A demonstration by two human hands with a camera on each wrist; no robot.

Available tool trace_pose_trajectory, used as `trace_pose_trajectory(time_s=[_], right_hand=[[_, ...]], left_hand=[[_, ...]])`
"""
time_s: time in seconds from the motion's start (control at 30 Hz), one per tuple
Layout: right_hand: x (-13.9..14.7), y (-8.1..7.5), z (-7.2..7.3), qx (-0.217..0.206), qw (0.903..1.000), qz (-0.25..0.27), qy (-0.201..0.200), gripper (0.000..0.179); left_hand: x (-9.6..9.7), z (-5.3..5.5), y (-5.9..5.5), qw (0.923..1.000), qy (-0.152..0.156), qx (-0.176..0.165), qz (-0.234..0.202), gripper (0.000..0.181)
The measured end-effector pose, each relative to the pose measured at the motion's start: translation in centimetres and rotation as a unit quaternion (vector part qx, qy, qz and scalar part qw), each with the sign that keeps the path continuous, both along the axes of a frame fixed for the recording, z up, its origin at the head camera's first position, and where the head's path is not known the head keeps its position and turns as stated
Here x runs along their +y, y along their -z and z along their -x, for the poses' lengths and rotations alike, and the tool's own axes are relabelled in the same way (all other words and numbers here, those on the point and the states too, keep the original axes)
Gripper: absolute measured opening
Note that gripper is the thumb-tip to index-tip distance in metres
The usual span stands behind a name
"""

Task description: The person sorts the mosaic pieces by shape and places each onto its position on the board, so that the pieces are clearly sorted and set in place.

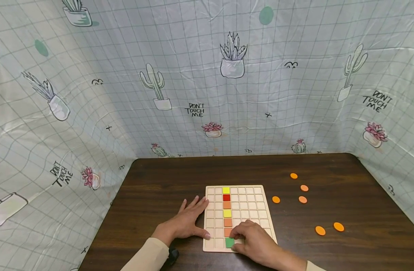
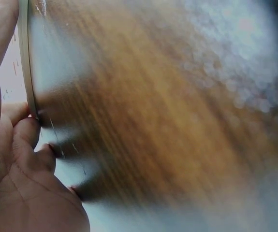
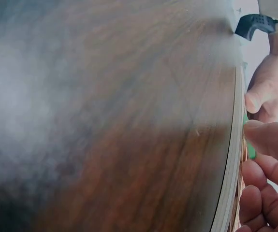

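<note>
A light wooden grid board (image 1: 249, 205) lies flat on the table. One of its columns holds coloured square tiles: yellow (image 1: 226, 190) at the far end, then red (image 1: 226, 197), several orange ones with another yellow (image 1: 227, 213) among them, and a green square tile (image 1: 229, 242) in the nearest row. My right hand (image 1: 257, 241) pinches the green tile between thumb and forefinger; in the right wrist view its green edge (image 3: 251, 151) shows between them. My left hand (image 1: 186, 221) rests with fingers spread at the board's left edge, thumb and fingertips touching it.
To the right of the board, several loose orange discs lie on the dark wooden table (image 1: 173, 173), the closest being a disc (image 1: 276, 200) beside the board's edge. A patterned cloth (image 1: 207, 86) hangs behind the table and along both sides.
</note>
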State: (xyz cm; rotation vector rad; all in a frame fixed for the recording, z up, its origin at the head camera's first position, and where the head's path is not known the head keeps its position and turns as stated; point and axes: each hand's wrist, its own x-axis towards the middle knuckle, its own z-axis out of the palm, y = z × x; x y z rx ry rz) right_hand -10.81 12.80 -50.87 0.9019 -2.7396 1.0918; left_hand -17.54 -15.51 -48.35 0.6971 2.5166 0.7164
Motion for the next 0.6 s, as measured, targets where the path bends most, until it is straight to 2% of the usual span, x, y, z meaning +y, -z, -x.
trace_pose_trajectory(time_s=[0.6], right_hand=[[-0.12, -0.15, 0.03, -0.030, 0.9995, 0.010, 0.007, 0.020]], left_hand=[[-0.01, 0.12, 0.14, 1.0000, 0.000, 0.002, -0.001, 0.110]])
